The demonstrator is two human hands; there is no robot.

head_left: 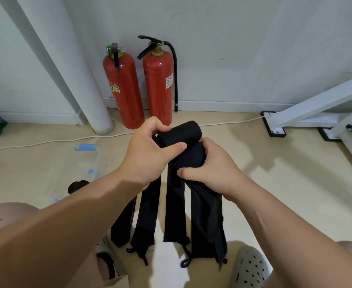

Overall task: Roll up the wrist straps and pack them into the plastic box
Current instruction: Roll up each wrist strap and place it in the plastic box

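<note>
View from my head, looking down at my two bare forearms held out over a beige floor [274,183]. My left hand [150,150] has its fingers [160,126] curled over the top of a black rolled strap [184,132], with the thumb laid across its near side. My right hand [210,169] grips a bundle of black wrist straps [175,215] just below that roll, fingers wrapped round the far side and the thumb pressed across the front. The two hands are close together, almost touching. From the bundle four flat black tails hang straight down between my knees. Small loops show at their lower ends, near the floor.

To my left, on the floor, sits the plastic box [87,161], clear with blue clips, well apart from the straps in my hands. A dark rounded thing [77,186] shows at its near side, partly hidden by my left forearm. I cannot tell whether it lies inside the box.

Against the white wall ahead stand two red fire extinguishers [159,86], side by side. A white pipe [83,80] rises to their left. A white cable [46,142] runs along the floor. A white metal frame [316,109] stands at the right. A grey perforated shoe [250,267] is on my right foot.
</note>
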